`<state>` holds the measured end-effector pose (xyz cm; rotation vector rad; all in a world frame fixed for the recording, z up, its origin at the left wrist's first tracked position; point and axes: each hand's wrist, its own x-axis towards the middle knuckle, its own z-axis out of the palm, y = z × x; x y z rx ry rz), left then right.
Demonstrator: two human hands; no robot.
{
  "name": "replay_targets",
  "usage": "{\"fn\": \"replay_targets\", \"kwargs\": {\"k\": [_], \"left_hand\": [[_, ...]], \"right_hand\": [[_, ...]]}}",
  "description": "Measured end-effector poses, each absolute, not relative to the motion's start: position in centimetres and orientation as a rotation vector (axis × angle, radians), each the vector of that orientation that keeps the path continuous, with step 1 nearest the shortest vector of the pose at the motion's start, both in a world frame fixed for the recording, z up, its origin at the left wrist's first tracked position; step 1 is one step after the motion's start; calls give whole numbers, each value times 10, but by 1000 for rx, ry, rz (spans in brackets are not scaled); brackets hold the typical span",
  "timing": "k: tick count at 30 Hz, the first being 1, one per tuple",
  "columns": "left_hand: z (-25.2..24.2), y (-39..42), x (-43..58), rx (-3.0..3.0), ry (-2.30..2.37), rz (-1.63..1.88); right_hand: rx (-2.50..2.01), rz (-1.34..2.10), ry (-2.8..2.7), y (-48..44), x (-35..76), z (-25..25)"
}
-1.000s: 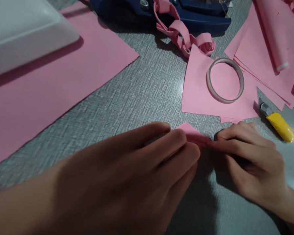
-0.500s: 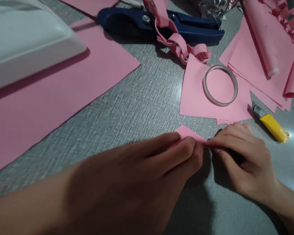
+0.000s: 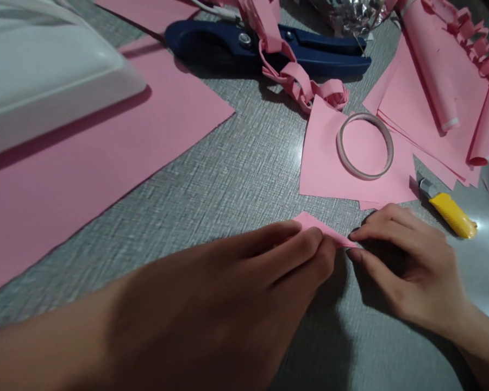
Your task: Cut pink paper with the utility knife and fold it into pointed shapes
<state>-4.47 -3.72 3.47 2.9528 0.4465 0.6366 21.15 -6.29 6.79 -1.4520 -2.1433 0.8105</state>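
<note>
A small folded piece of pink paper (image 3: 318,225) lies on the grey table (image 3: 244,163) near the front. My left hand (image 3: 236,293) rests over its left part, fingers pressed together on the paper. My right hand (image 3: 407,266) pinches the paper's right tip with fingers curled. Most of the piece is hidden under my left fingers.
A pink square sheet (image 3: 321,163) with a tape ring (image 3: 365,145) lies just behind. A yellow utility knife (image 3: 450,216) is at the right. Blue scissors (image 3: 269,43) and curled pink strips (image 3: 301,81) lie at the back. A large pink sheet (image 3: 85,163) and white tray (image 3: 44,70) sit left.
Both hands have stayed on the small pink piece, shifting slightly. My right fingers have loosened a little at the tip. The view has tilted, showing more of the back.
</note>
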Motion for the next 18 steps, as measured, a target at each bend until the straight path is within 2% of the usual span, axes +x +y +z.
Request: {"fn": "replay_targets", "kwargs": {"k": [18], "left_hand": [[36,-36,-41,2964,480,694]], "right_hand": [[-1538,929,-2032,-61,203,71]]}}
